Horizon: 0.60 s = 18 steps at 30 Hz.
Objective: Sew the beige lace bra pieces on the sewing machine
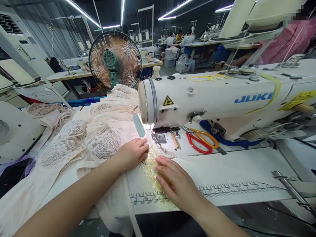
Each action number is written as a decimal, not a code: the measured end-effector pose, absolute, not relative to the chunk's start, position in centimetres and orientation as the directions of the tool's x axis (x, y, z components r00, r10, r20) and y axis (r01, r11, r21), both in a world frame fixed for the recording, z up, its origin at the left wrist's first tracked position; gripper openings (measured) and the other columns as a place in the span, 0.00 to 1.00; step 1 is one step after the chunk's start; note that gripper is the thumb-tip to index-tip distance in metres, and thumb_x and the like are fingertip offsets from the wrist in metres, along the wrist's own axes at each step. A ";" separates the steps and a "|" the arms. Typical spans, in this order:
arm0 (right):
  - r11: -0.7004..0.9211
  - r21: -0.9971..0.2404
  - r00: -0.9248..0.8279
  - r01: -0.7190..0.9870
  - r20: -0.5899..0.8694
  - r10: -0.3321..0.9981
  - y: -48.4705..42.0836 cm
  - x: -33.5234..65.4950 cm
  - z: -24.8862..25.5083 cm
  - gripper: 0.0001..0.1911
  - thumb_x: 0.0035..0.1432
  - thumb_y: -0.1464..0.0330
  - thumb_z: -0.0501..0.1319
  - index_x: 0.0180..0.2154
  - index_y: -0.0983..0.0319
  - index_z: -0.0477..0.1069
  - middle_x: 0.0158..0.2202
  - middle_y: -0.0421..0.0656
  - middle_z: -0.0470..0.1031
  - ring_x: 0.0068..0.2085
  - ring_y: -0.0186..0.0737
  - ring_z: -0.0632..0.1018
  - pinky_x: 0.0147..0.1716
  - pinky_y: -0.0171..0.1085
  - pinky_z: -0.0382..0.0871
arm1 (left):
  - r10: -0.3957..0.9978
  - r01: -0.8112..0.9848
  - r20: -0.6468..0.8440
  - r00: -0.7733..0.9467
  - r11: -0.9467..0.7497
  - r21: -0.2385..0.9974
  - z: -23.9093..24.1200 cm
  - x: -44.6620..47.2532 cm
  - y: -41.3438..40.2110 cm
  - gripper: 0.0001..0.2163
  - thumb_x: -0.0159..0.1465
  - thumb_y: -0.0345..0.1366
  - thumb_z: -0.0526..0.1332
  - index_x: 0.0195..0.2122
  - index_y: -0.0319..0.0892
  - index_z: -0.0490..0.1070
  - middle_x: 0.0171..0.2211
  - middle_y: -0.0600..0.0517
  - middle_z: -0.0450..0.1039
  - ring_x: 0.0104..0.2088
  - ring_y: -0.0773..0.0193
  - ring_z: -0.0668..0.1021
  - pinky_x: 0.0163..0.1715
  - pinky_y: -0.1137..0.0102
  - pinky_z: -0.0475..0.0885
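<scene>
My left hand is beside the needle area, its fingers curled together over the edge of a cream lace bra; the thumb is hidden. A narrow cream band hangs down below that wrist over the table's front edge. My right hand has its fingers a little apart and rests at the right side of a shiny, crinkled yellowish clear strip. That strip runs from the needle plate toward the front edge, between my hands. The white sewing machine stands just beyond, its small lamp lit near the needle.
Red-handled and orange-handled scissors lie right of the needle. More cream lace bras are piled at the left. A printed ruler runs along the front edge. A large fan stands behind; several people work farther back.
</scene>
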State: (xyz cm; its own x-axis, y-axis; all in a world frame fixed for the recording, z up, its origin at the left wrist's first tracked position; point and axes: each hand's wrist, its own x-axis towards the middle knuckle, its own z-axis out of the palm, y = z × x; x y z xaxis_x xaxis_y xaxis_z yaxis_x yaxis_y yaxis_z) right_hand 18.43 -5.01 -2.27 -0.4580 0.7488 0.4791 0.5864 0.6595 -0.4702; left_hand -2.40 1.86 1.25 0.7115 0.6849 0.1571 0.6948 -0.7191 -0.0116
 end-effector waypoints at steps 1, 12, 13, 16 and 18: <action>0.657 -0.472 -0.457 0.588 0.476 0.751 -5.0 18.4 -2.2 0.12 0.60 0.71 0.53 0.43 0.62 0.72 0.50 0.51 0.74 0.54 0.48 0.72 0.50 0.48 0.72 | 0.687 0.697 0.153 0.710 -0.716 -0.021 1.2 -2.4 2.0 0.10 0.66 0.33 0.50 0.42 0.39 0.68 0.48 0.43 0.69 0.42 0.58 0.72 0.40 0.64 0.72; 0.670 -0.464 -0.440 0.580 0.513 0.737 -5.0 18.4 -2.2 0.10 0.60 0.70 0.53 0.41 0.61 0.71 0.48 0.50 0.75 0.53 0.48 0.73 0.48 0.48 0.73 | 0.764 0.776 0.140 0.630 -0.611 -0.155 0.9 -2.0 3.0 0.11 0.66 0.36 0.51 0.45 0.38 0.69 0.45 0.42 0.71 0.40 0.57 0.74 0.38 0.64 0.72; 0.682 -0.447 -0.441 0.579 0.532 0.723 -5.1 18.4 -2.1 0.10 0.60 0.70 0.53 0.41 0.61 0.71 0.48 0.50 0.75 0.53 0.48 0.73 0.48 0.49 0.73 | 0.763 0.776 0.149 0.629 -0.607 -0.171 1.0 -1.9 3.0 0.11 0.66 0.36 0.52 0.45 0.38 0.69 0.44 0.43 0.71 0.39 0.57 0.74 0.37 0.64 0.71; 0.748 -0.391 -0.473 0.537 0.595 0.650 -6.3 17.6 -1.7 0.10 0.60 0.71 0.53 0.42 0.60 0.70 0.46 0.49 0.76 0.50 0.47 0.75 0.47 0.47 0.74 | 0.769 0.790 0.189 0.611 -0.578 -0.203 0.9 -1.6 2.2 0.11 0.67 0.34 0.51 0.44 0.35 0.70 0.42 0.42 0.71 0.40 0.56 0.74 0.40 0.64 0.69; 0.811 -0.356 -0.549 0.464 0.603 0.579 -7.9 16.6 -1.9 0.11 0.60 0.71 0.54 0.44 0.60 0.69 0.45 0.49 0.76 0.47 0.45 0.77 0.44 0.43 0.75 | 0.787 0.808 0.194 0.586 -0.552 -0.206 0.9 -1.2 1.4 0.11 0.67 0.33 0.51 0.43 0.34 0.70 0.42 0.44 0.71 0.43 0.56 0.73 0.45 0.64 0.67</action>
